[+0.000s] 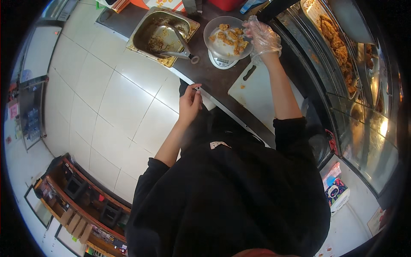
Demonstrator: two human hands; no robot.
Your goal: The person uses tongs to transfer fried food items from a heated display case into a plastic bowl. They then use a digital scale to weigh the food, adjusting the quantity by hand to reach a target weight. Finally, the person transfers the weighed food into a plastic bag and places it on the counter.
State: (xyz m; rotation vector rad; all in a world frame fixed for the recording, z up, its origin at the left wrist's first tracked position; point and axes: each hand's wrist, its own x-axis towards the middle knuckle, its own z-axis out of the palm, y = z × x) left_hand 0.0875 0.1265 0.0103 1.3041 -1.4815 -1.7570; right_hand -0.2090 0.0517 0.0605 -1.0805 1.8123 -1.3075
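Note:
My right hand (261, 37), in a clear plastic glove, is at the right rim of a translucent round bowl (213, 29); whether its fingers grip the rim or hold a morsel cannot be told. Several pieces of fried chicken (221, 35) lie in the bowl, which rests on a white digital kitchen scale (221, 64). Bare and partly curled, my left hand (191, 101) hangs by the counter's edge; nothing can be made out in it. Left of the scale is a steel food pan (138, 40) with crumbs and metal tongs (181, 41) inside, their joined end over its rim.
A white cutting board (253, 93) with a few crumbs lies on the dark counter (208, 74) below the scale. Along the right stands a glass display case (362, 135) holding trays of fried chicken (337, 45). A red container (226, 4) is at the counter's far side.

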